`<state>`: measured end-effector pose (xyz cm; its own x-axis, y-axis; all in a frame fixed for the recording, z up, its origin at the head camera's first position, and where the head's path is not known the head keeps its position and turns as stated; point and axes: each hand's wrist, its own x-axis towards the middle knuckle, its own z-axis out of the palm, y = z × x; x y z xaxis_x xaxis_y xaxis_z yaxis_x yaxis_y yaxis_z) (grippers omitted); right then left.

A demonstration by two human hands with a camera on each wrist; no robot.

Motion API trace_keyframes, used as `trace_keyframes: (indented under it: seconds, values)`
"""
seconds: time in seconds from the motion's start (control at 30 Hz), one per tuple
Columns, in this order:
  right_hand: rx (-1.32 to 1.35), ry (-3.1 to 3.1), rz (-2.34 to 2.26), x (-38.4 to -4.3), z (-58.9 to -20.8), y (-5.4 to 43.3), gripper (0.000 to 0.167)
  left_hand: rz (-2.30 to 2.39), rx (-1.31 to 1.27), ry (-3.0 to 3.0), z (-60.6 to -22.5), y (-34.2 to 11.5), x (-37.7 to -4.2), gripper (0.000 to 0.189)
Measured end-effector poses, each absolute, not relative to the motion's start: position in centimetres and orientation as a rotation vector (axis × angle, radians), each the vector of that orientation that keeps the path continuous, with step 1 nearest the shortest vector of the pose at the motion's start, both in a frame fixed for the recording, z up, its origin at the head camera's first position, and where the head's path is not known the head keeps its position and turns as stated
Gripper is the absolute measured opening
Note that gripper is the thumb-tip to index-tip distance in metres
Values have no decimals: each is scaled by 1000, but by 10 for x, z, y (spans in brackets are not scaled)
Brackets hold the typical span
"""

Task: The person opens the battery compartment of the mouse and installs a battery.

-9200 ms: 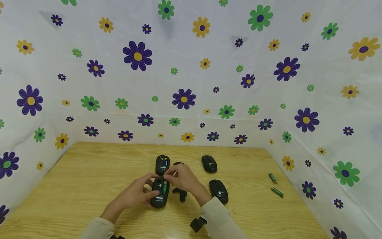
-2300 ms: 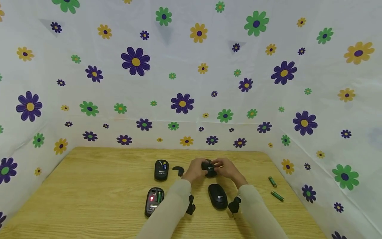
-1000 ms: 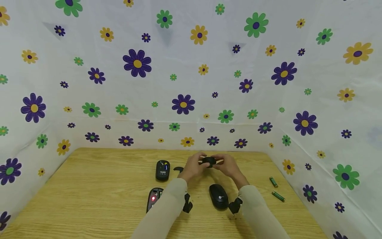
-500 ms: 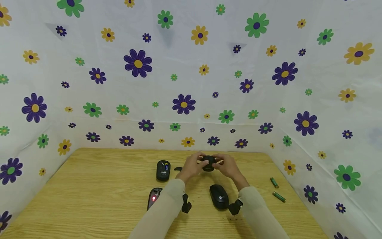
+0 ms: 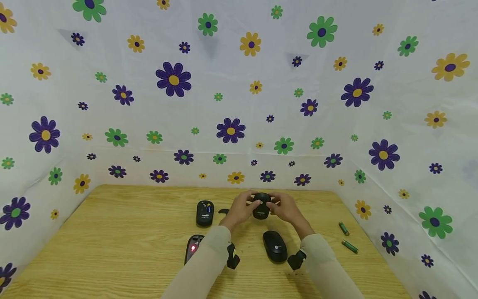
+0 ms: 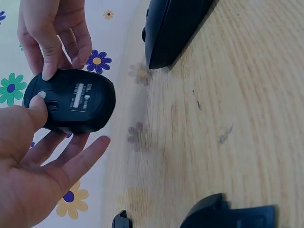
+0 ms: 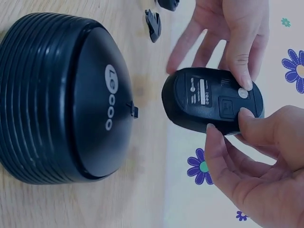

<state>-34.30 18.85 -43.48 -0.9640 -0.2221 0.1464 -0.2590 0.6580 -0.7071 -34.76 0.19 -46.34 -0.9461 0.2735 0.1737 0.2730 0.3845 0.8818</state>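
Note:
A black computer mouse point(image 5: 261, 212) is held up between both hands near the back of the table, its underside with the white label turned to the head camera. My left hand point(image 5: 240, 209) grips its left side, thumb on the underside by a small round pale spot. On the opposite side my right hand point(image 5: 286, 209) pinches it between thumb and fingers. In the left wrist view the mouse point(image 6: 71, 102) shows its label and a small recessed part beside it. The right wrist view shows the underside of the mouse point(image 7: 202, 97) with both thumbs on one end.
Another mouse point(image 5: 275, 247) stands upright on the wooden table point(image 5: 123, 249) in front of the hands. To the left lie an upturned mouse point(image 5: 204, 219) with a blue battery, a red-lit mouse point(image 5: 189, 251) partly behind the left sleeve, and a black cover point(image 5: 223, 211). Green batteries point(image 5: 349, 246) lie right.
Both hands have left the mouse with the green battery, now glowing red, and moved right. They have lifted the back right mouse and tipped its underside toward the head camera.

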Motion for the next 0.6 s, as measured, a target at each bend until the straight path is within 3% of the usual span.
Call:
trace_keyframes:
  seconds: [0.6]
  values:
    - [369, -2866, 1271, -337, -433, 187, 33, 1797, 458, 2479, -474, 1, -339, 47]
